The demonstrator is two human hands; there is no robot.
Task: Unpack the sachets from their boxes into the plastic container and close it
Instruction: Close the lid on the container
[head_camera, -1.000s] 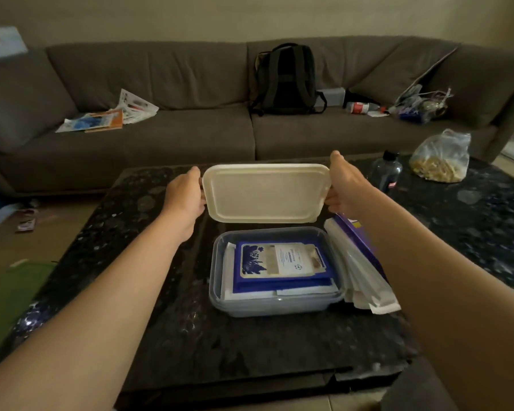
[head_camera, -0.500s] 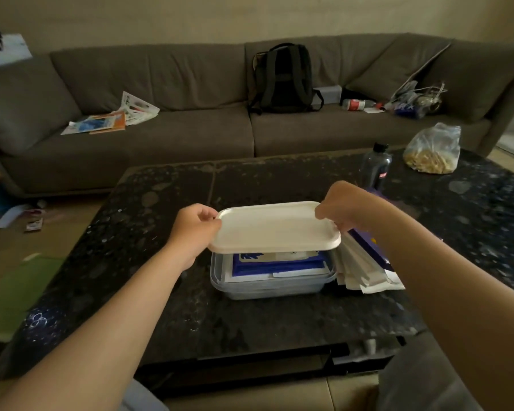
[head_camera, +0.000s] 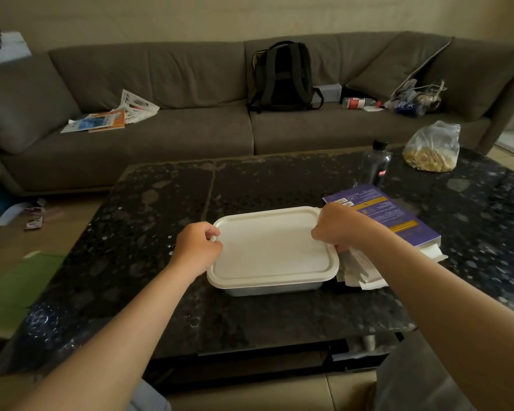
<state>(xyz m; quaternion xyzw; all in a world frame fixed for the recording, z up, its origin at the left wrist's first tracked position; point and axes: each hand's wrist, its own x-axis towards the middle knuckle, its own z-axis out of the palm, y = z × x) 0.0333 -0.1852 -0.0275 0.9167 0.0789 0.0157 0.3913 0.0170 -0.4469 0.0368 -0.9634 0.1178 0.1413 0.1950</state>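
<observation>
- A white lid [head_camera: 272, 250] sits flat on the container [head_camera: 267, 289] at the centre of the frame, on a dark speckled table [head_camera: 161, 203].
- The left hand [head_camera: 198, 247] grips the lid's left edge, fingers curled at the rim.
- The right hand [head_camera: 339, 225] grips the right edge near the far corner, fingers curled over it.
- The lid lies between the two hands.
- A purple box [head_camera: 398, 221] lies just right of the container on a white stack [head_camera: 359, 271].
- A bottle [head_camera: 376, 164] and a bag [head_camera: 432, 148] sit further back, upper right.
</observation>
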